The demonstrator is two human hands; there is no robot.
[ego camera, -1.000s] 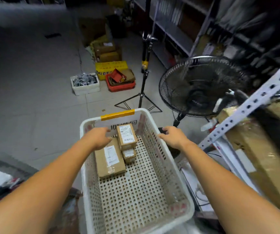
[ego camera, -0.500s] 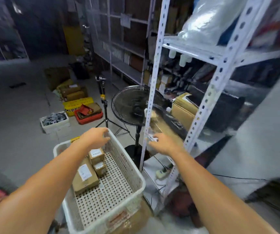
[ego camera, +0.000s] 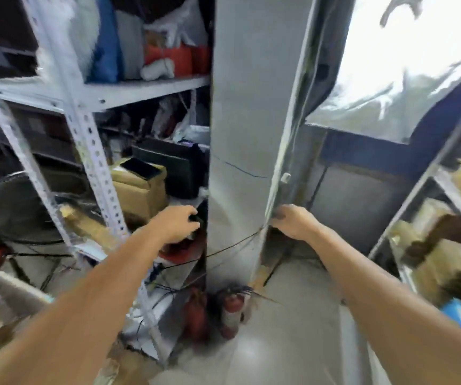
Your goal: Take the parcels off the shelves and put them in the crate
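Showing white crate (ego camera: 7, 282) corner lower left; left hand (ego camera: 176, 223), right hand (ego camera: 293, 222) fingers (ego camera: 279, 215) loosely curled, empty.

Storeroom: parcel-laden metal shelves (ego camera: 140, 88), concrete floor (ego camera: 287, 323)

Shelf upright (ego camera: 93, 165) painted perforated metal; box (ego camera: 137, 191) matt cardboard; floor (ego camera: 279, 343) glossy.

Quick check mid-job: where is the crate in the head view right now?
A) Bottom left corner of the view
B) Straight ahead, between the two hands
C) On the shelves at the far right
A: only the white rim of the crate shows, cut off in the bottom left corner.
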